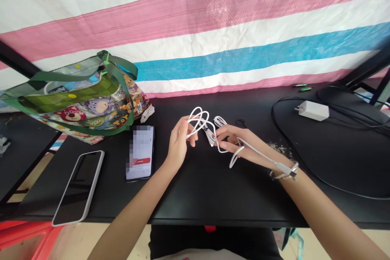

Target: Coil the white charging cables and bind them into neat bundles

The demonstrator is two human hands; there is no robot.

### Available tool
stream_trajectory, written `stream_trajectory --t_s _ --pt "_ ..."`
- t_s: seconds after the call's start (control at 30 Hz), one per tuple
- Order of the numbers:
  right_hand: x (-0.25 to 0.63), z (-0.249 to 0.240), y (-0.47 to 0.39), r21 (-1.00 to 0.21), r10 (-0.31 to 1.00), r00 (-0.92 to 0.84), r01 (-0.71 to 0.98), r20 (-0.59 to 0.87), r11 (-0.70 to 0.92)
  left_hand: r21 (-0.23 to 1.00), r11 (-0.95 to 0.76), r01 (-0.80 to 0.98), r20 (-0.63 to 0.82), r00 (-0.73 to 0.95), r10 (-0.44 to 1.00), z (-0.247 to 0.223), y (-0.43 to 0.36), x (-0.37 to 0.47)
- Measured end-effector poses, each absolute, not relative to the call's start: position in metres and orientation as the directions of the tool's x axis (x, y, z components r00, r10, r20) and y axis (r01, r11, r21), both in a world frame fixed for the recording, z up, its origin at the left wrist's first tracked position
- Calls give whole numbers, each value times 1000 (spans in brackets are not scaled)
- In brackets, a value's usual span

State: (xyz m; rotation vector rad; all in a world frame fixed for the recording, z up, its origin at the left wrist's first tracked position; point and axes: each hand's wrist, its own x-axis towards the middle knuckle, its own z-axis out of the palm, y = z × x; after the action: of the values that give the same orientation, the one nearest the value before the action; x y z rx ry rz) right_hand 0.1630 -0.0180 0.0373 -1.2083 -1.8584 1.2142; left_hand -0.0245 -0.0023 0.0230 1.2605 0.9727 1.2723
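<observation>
White cable (203,124) between both hands

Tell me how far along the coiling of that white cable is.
Done: a few loops are gathered in the left hand. In hand: the right hand grips the white cable near a plug, feeding it across. Left: a loose length trails over the right wrist and is not yet coiled. Two phones and a bag lie untouched on the black table.

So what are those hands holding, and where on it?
A white cable. The left hand grips its coiled loops; the right hand pinches it near a plug end, with more cable trailing over that wrist.
</observation>
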Motion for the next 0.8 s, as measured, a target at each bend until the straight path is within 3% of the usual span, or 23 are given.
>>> stream_trajectory --t_s 0.13,0.3,0.5,0.63,0.8 --pt "160 36 -18 -921 905 -424 340 30 189 984 -171 -43 176 132 976 24 -3 -24" --pt "160 41 -20 -952 945 -308 238 111 190 983 -182 25 175 184 967 24 -6 -23" --pt "155 35 -20 -996 978 -201 57 56 69 977 -202 65 185 205 961 26 -9 -21" --pt "152 29 -21 -995 988 -126 27 95 99 981 -183 58 170 185 968 26 -9 -21" --pt "156 34 -24 -991 956 -269 18 121 131 997 -60 -45 66 148 987 24 -4 -23"
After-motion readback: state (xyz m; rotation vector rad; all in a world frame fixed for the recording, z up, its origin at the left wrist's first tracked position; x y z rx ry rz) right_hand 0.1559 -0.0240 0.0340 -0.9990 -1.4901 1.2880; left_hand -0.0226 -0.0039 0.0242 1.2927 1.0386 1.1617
